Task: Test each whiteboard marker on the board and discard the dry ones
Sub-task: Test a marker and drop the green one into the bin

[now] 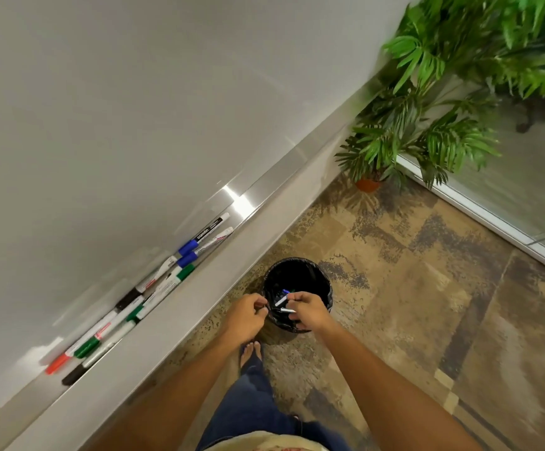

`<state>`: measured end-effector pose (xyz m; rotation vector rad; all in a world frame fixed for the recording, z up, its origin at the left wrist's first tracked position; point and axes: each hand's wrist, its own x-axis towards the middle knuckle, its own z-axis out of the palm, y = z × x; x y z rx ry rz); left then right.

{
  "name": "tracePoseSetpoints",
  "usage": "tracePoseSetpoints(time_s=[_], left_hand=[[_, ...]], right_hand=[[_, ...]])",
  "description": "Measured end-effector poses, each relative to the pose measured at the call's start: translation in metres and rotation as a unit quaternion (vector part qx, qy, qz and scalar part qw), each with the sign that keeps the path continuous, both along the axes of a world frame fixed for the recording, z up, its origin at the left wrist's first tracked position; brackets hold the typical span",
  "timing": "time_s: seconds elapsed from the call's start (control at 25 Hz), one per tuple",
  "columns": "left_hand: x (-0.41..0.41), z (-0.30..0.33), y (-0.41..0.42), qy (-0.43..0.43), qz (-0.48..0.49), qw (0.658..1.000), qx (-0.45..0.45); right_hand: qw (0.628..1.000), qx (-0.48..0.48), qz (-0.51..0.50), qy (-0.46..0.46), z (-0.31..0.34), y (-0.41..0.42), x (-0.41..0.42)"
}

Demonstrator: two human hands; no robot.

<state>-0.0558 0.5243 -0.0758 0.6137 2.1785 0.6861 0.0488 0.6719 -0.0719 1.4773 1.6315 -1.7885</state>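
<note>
A small round bin (324,289) with a black liner stands on the carpet below the whiteboard (118,109). Both my hands are over its near rim. My right hand (308,310) pinches a white marker (288,310) that points left over the bin's opening. A blue-capped marker (281,299) lies just beyond it inside the bin, among other dark items. My left hand (246,317) has its fingers curled at the bin's left rim; whether they hold anything is hidden. Several markers (140,297) with blue, green, black and red caps lie along the metal tray (258,190) under the board.
A potted green plant (427,125) in an orange pot stands in the corner by a glass wall (508,196). Patterned brown carpet (427,304) covers the floor. My bare foot (251,353) and jeans show below my arms.
</note>
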Motion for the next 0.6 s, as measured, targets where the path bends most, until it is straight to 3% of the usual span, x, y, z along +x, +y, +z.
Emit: tracePoseSetpoints(time_s=[0.6], left_hand=[[0.064,0.080,-0.135,0.105,0.216,0.971,0.018]], right_hand=[[0.957,0.064,0.216,0.185,0.087,-0.101,-0.006]])
